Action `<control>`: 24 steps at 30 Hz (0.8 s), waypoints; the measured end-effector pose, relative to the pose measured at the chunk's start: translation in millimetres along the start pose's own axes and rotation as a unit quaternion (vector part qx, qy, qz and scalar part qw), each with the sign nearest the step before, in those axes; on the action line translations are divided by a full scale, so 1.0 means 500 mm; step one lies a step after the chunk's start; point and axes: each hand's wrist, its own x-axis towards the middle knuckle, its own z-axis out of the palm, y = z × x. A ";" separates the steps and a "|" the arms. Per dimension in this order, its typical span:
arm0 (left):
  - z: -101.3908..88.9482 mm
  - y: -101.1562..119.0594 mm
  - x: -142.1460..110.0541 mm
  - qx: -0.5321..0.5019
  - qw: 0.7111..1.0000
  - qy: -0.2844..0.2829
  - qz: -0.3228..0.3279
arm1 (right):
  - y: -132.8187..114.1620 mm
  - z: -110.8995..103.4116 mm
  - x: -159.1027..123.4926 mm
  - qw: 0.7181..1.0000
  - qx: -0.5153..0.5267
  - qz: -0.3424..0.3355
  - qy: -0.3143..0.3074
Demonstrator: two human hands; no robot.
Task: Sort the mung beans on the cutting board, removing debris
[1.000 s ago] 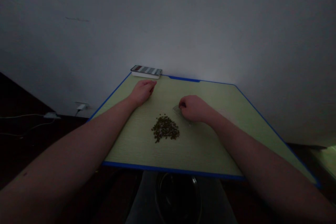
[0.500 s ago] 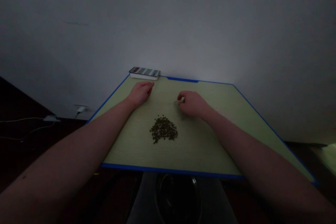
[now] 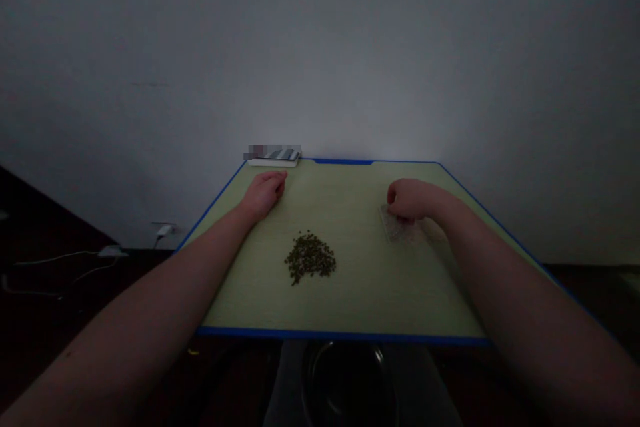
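My left hand [image 3: 263, 196] rests on the far left of the table with its fingers curled in; nothing shows in it. Over on the right, my right hand [image 3: 411, 200] pinches a clear plastic bag [image 3: 394, 230]. The bag lies nearly flat on the tabletop, partly under the hand, and its contents, if any, cannot be made out. Between my forearms, nearer to me, is a loose heap of small dark greenish-brown grains [image 3: 310, 257], like dried seeds or beans. Neither hand touches the heap.
The pale table [image 3: 350, 300] has a blue edge and stands against a grey wall [image 3: 340, 47]. A phone on a white box [image 3: 273, 161] sits at the back left corner. Below the front edge is a dark round bowl [image 3: 350, 380] at my lap. Cables [image 3: 55, 257] run at the left.
My right hand has moved to the right, away from the heap, with the clear plastic bag in it. My left hand stays at its place; the view has tilted up slightly.
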 end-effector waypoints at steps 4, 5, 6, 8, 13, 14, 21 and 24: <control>-0.002 0.004 -0.002 0.000 1.000 -0.013 -0.010 | -0.005 -0.004 -0.007 1.000 -0.003 -0.001 -0.008; -0.002 0.005 -0.003 0.003 1.000 -0.013 -0.010 | -0.007 -0.005 -0.008 1.000 -0.004 -0.001 -0.007; -0.002 0.007 -0.005 0.005 1.000 -0.013 -0.009 | -0.009 -0.006 -0.010 1.000 -0.006 -0.002 -0.005; -0.002 0.012 -0.007 0.016 1.000 -0.008 -0.006 | -0.011 -0.008 -0.012 1.000 -0.011 -0.005 -0.002; -0.009 0.023 0.007 0.128 0.989 -0.070 -0.013 | -0.012 -0.009 -0.013 1.000 -0.022 -0.016 0.013; -0.011 0.023 0.014 0.136 0.987 -0.081 -0.021 | -0.012 -0.008 -0.013 0.999 -0.023 -0.019 0.020; -0.025 0.014 0.034 0.083 0.982 -0.157 -0.057 | -0.021 -0.002 -0.012 0.993 -0.007 -0.051 0.109; -0.025 0.015 0.021 0.083 0.983 -0.158 -0.050 | -0.029 0.000 -0.016 0.988 0.014 -0.093 0.124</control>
